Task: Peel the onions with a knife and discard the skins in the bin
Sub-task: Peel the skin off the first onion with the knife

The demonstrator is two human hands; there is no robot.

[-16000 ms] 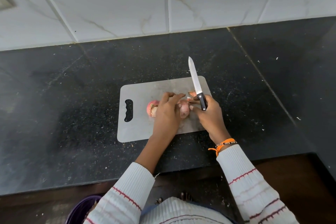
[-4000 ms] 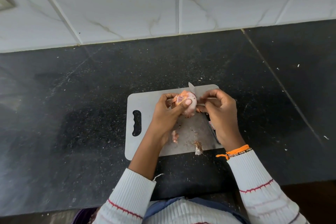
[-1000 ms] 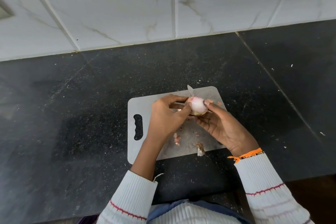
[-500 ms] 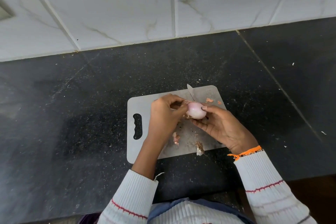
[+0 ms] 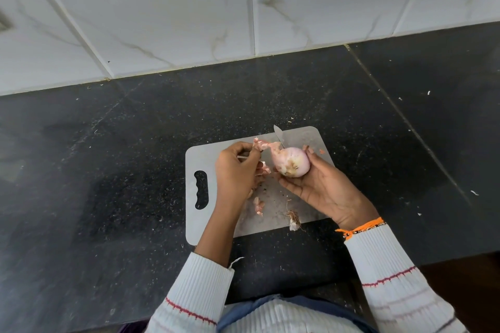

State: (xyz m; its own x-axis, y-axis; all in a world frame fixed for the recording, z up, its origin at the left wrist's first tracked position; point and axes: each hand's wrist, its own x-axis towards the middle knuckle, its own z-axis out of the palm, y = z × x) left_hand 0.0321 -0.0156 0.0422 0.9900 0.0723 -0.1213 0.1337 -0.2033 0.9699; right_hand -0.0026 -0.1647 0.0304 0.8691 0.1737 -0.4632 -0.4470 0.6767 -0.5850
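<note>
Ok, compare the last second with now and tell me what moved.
The left hand has pulled leftward, drawing a papery pink skin strip off the pale pink onion, which the right hand now cradles slightly more open. The grey cutting board, steel knife blade and root scraps stayed put.

Your left hand (image 5: 236, 170) pulled away from the onion (image 5: 290, 161) toward nine o'clock, drawing a strip of skin (image 5: 263, 145) off it. Your right hand (image 5: 322, 186) turned palm-up, cradling the onion with its pale cut end toward you. Sixteen seconds back, that hand gripped the knife (image 5: 278, 134).
</note>
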